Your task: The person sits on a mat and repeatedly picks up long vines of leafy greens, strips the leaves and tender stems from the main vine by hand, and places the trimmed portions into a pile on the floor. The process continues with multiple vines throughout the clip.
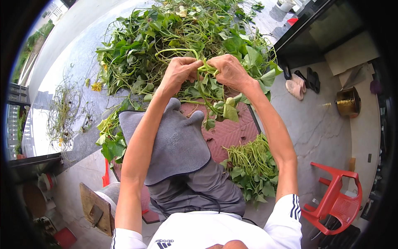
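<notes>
The work area is a stone-paved floor (pixel 319 124) outdoors, with a reddish mat (pixel 232 133) laid under the seated person.

At far left, a sparse scatter of bare stems (pixel 62 112) lies apart from the rest, apparently as discarded material. Nearer the centre, a large heap of leafy green vines (pixel 166 37) occupies the ground directly ahead of the person, within arm's reach, so that material can be drawn from it without shifting position. A grey cloth (pixel 178 141) covers the lap, probably to protect the clothing.

The left hand (pixel 179 71) is raised over the heap, fingers curled narrow and pinched on a vine stem (pixel 205 68). The right hand (pixel 229 70) meets it, fingers likewise closed on the same stem; both hands grip it close together, just beside one another, a hold suited to snapping or stripping.

Lower right, a sorted bundle of stems (pixel 251 159) lies by the knee. A red plastic chair (pixel 336 199) stands further right.
</notes>
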Demonstrator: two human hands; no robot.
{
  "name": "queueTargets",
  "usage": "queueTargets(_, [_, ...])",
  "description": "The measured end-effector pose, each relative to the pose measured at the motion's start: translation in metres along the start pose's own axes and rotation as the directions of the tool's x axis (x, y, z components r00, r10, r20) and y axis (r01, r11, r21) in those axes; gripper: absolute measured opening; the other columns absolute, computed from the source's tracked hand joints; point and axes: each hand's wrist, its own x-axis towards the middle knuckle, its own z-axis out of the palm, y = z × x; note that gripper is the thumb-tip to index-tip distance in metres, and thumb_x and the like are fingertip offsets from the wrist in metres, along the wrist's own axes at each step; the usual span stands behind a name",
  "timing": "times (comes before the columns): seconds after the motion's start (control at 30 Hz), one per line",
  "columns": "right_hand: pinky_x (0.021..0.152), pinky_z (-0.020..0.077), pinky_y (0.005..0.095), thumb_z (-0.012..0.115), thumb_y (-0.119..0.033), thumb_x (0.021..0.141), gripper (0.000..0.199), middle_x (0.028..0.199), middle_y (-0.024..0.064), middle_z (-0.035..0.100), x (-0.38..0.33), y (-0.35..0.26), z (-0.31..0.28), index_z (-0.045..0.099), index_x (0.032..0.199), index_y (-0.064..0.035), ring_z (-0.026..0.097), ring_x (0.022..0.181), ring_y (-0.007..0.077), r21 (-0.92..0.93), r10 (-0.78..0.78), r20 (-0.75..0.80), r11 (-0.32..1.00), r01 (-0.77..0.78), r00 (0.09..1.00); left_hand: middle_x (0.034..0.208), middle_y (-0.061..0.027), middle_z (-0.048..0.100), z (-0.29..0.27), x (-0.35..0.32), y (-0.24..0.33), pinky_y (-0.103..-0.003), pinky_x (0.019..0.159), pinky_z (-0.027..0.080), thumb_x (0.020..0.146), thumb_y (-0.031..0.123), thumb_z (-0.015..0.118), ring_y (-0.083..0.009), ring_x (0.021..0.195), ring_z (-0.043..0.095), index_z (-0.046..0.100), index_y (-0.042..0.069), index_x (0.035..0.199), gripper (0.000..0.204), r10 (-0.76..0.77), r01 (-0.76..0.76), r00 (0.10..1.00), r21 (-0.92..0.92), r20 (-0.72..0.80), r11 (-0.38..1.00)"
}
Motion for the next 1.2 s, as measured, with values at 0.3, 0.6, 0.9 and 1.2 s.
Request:
queueTargets(0.3, [0.071,0.0582,0.0448,0.063,-0.007,0.077,0.008,0.085,0.0126,0.074,0.033,0.003,0.038,0.069,0.082,-0.0061,0.074,0.079,0.0334,-0.360,-0.012,-0.120,0.933,-0.032,0.993,0.084,-0.0076,0.076,-0.020,0.012,-0.008,-0.023,0.055,0.051,0.103,0.019,0.067,-0.0119,0.067,0.072,0.076,-0.002,0.106,0.023,-0.050,0.044,0.995,-0.074,-0.087,0.996])
queueTargets(0.6, [0.064,0.0545,0.0342,0.069,-0.023,0.101,0.022,0.081,0.0091,0.078,-0.013,0.039,0.019,0.074,0.094,-0.0020,0.072,0.070,0.0179,0.399,0.549,-0.147,0.794,-0.459,0.823,0.085,-0.0089,0.075,-0.025,0.002,0.011,-0.026,0.061,0.057,0.103,0.019,0.069,-0.0163,0.071,0.075,0.073,-0.003,0.109,0.023,-0.096,0.048,0.988,-0.357,-0.118,0.933])
queueTargets(0.9, [0.061,0.0418,0.0215,0.072,-0.018,0.100,0.020,0.087,0.0015,0.076,-0.038,-0.044,0.057,0.076,0.110,-0.0007,0.055,0.069,0.0027,0.876,0.522,0.210,0.275,-0.397,0.827,0.094,-0.0048,0.074,-0.010,0.007,-0.003,-0.025,0.067,0.060,0.103,0.022,0.069,-0.0170,0.080,0.077,0.072,-0.001,0.118,0.027,-0.018,-0.061,0.986,-0.464,-0.164,0.884])
queueTargets(1.2, [0.053,0.0383,0.0229,0.071,-0.015,0.099,0.016,0.075,0.0003,0.070,-0.037,-0.045,0.051,0.076,0.099,0.0001,0.053,0.060,0.0043,0.888,0.578,0.175,0.256,-0.381,0.797,0.095,-0.0057,0.072,-0.004,0.001,0.003,-0.030,0.076,0.060,0.106,0.022,0.065,-0.0194,0.086,0.076,0.068,-0.002,0.120,0.028,0.112,-0.131,0.991,-0.593,-0.068,0.795])
